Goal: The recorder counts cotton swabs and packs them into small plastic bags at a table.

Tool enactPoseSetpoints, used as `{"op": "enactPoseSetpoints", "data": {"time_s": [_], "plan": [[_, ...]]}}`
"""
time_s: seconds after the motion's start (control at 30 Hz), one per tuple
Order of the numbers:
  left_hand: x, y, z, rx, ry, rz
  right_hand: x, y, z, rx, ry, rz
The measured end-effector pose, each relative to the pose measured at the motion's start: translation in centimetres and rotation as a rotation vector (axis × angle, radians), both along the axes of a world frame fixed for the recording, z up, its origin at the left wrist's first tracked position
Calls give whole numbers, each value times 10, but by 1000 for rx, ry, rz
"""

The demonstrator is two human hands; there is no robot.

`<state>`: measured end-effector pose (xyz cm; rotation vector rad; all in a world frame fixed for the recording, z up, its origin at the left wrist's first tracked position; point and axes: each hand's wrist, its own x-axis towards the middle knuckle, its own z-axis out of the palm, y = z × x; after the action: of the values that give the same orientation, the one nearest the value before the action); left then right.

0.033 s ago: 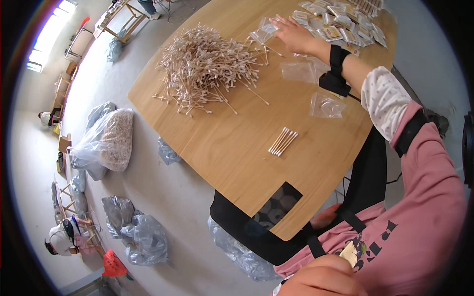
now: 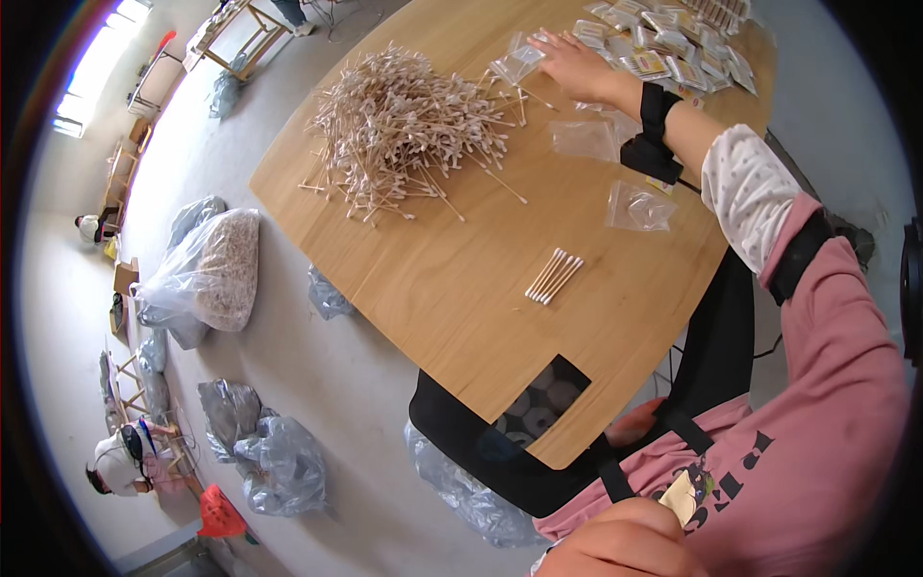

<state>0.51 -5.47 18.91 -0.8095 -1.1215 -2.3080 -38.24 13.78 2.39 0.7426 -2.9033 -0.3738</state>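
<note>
My right hand (image 2: 574, 65) reaches over the far side of the wooden table (image 2: 404, 288), palm down with fingers stretched out. Its fingertips rest at a small clear plastic bag (image 2: 516, 60). To the left is a large heap of cotton swabs (image 2: 409, 125). Several cotton swabs (image 2: 554, 277) lie side by side in a neat row nearer to me. My left hand (image 2: 625, 543) is raised close at the lower edge, fingers curled. A small yellowish patch (image 2: 682, 497) shows beside it against my pink shirt; whether the hand holds it is unclear.
Packed swab bags (image 2: 663, 48) pile up at the far right. Flat empty clear bags (image 2: 639, 207) lie near my right forearm. A dark patterned panel (image 2: 543, 399) sits at the table's near corner. Large plastic sacks (image 2: 216, 274) stand on the floor; other people (image 2: 125, 457) work at left.
Very little differs. My right hand stays at the clear bag, and my left hand has dipped slightly at the lower edge. The rowed swabs lie as before.
</note>
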Motion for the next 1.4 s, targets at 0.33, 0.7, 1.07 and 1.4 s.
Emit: {"op": "enactPoseSetpoints", "data": {"time_s": [0.33,0.7,1.07,1.4], "plan": [[-5,21,-3,401,-213,-432,32,61,42,-870,-24,-37],[47,-11,-67,-126,-918,359,344,4,66,-2039,-1606,-127],[111,-28,-93,-410,-1204,196,390,-13,64,-1642,-1187,-220],[168,-30,-97,-402,-1260,524,426,-54,71,-1835,-1256,-378]]}}
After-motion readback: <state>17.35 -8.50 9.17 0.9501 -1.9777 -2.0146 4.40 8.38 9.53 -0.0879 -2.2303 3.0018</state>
